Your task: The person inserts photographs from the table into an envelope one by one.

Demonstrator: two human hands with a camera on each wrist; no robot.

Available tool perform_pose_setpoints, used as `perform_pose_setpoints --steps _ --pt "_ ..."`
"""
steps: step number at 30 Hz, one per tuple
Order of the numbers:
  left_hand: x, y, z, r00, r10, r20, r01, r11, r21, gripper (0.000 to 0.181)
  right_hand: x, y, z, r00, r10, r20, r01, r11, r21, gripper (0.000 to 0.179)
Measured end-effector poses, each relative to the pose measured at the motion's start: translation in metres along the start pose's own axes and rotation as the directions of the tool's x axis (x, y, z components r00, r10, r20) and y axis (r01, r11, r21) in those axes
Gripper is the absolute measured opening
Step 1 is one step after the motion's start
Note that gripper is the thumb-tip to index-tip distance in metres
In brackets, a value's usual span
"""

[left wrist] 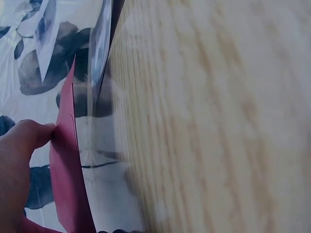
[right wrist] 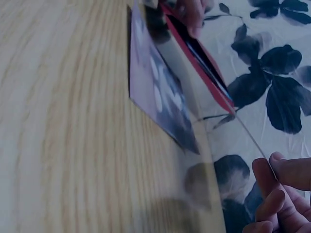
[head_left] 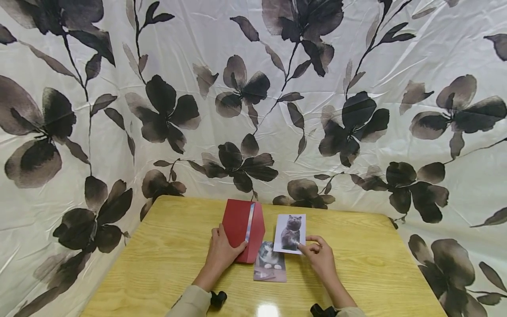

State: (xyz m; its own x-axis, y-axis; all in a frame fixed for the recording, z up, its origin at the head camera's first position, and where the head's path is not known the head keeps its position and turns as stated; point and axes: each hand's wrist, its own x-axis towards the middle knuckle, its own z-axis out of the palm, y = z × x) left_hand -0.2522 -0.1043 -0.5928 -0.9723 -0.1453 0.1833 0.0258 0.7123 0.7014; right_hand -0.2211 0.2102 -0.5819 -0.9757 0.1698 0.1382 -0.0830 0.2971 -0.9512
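Observation:
My left hand (head_left: 222, 251) grips a red envelope (head_left: 234, 222), fingers at its left edge and thumb across its lower part. The envelope's flap is folded out to the right, with a pale shiny strip along the fold. In the left wrist view, the thumb (left wrist: 31, 133) presses on the red paper. My right hand (head_left: 320, 259) pinches the lower right corner of a white-bordered photo of a grey cat (head_left: 291, 233), seen edge-on in the right wrist view. Below, a second cat photo (head_left: 270, 269) lies on the table, partly covered by the first photo and the envelope.
The yellow wood-grain table (head_left: 170, 255) extends to both sides and ends just behind the envelope. A white cloth with dark flowers (head_left: 190, 123) hangs behind and around it. Black wrist devices (head_left: 218, 299) sit at both sleeves.

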Motion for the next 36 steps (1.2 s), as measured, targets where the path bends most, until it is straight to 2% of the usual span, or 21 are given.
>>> perform_pose_setpoints --steps 9,16,24,30,36 --pt "0.001 -0.001 0.001 1.0 0.001 -0.005 -0.001 1.0 0.026 0.113 0.012 -0.006 0.02 0.999 -0.032 0.006 0.032 0.999 0.012 0.03" --pt "-0.003 -0.003 0.002 1.0 -0.001 -0.001 0.001 1.0 0.024 0.114 0.011 -0.008 0.033 0.999 -0.031 0.021 0.03 0.998 0.049 0.03" --pt "-0.001 0.0 0.001 1.0 -0.002 -0.002 0.002 1.0 0.031 0.115 0.018 -0.012 0.046 0.996 -0.08 0.025 0.078 0.995 0.068 0.029" --pt "0.0 0.0 0.0 1.0 0.001 -0.013 -0.001 0.999 0.043 0.115 0.021 -0.017 0.055 0.996 -0.08 0.043 0.076 0.993 0.094 0.03" --pt "-0.001 0.0 0.001 1.0 0.0 0.001 0.0 0.999 0.049 0.116 0.023 -0.015 0.064 0.994 -0.1 0.047 0.095 0.99 0.101 0.032"
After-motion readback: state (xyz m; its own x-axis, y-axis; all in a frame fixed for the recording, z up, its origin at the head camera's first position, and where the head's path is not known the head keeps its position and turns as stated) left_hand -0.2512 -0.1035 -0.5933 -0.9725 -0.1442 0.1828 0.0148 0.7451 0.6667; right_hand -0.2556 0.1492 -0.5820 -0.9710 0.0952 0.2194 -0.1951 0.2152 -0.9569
